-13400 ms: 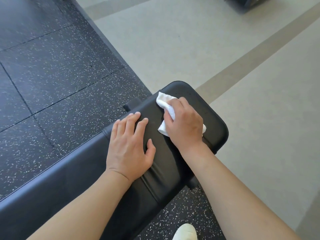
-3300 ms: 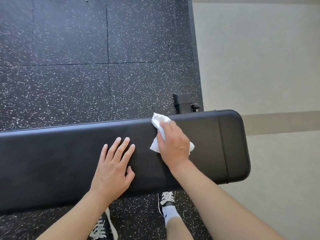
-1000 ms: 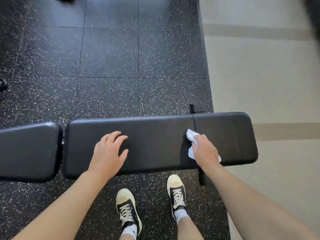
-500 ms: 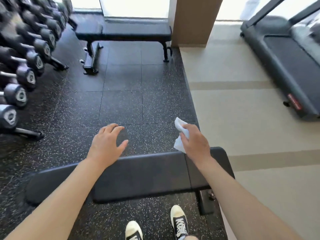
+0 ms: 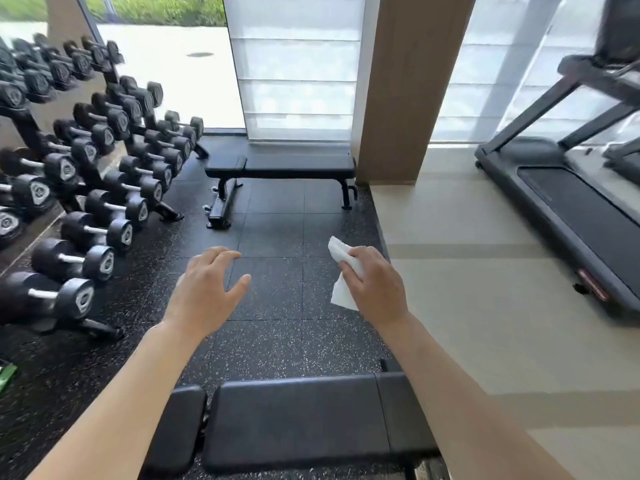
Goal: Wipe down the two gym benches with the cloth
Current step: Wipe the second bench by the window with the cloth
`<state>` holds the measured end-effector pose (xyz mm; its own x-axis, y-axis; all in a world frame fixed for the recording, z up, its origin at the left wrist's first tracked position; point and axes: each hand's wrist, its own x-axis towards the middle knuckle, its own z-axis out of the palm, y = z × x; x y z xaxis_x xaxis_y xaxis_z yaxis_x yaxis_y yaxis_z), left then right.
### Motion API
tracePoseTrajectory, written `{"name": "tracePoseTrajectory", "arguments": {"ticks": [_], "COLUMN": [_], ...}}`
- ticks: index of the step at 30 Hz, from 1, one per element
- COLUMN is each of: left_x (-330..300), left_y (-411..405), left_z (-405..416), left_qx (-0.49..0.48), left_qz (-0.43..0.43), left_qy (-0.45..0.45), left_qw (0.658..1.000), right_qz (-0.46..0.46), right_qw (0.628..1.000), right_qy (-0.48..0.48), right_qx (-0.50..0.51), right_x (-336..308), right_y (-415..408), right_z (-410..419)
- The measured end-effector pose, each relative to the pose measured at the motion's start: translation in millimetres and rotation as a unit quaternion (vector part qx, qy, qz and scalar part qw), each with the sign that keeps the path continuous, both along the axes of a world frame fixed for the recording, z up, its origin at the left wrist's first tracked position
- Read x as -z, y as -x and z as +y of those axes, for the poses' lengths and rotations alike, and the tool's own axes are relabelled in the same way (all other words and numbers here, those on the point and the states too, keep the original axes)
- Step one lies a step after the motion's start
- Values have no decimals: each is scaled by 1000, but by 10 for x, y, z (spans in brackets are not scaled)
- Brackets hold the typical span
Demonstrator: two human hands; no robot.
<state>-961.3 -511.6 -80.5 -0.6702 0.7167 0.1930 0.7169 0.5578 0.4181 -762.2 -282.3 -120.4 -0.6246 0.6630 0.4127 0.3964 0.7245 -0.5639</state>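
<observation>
A black padded gym bench (image 5: 298,420) lies low in the view, under my forearms. A second black bench (image 5: 294,164) stands farther off by the window. My right hand (image 5: 375,282) holds a folded white cloth (image 5: 341,268) in the air above the dark rubber floor, off the near bench. My left hand (image 5: 204,289) hovers beside it with fingers spread, holding nothing.
A rack of black dumbbells (image 5: 86,161) runs along the left. A wooden pillar (image 5: 408,88) stands right of the far bench. A treadmill (image 5: 568,209) sits on the beige floor at the right. Speckled rubber floor (image 5: 277,233) lies between the two benches.
Both hands have lifted off the near bench. The view has tilted up, so the far bench, the dumbbell rack and the treadmill show more fully. The cloth stays in my right hand.
</observation>
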Motion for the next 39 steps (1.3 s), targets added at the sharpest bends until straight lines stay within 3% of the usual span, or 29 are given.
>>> {"name": "tracePoseTrajectory", "arguments": {"ticks": [7, 22, 30, 39], "left_x": [-316, -389, -503, -464], "left_y": [-145, -420, -624, -560], "left_z": [5, -520, -1399, -2826], "left_qx": [-38, -177, -274, -343], "left_qz": [17, 49, 39, 33], "left_qy": [-17, -7, -13, -20], "left_qw": [999, 983, 961, 938], "right_qz": [23, 35, 41, 36], "right_qw": [999, 986, 971, 958], "right_qy": [2, 25, 30, 17], "right_qx": [-39, -159, -232, -284], "right_x": [-280, -437, -576, -590], "right_y": [116, 506, 920, 1388], "right_z": [142, 161, -554, -1918]}}
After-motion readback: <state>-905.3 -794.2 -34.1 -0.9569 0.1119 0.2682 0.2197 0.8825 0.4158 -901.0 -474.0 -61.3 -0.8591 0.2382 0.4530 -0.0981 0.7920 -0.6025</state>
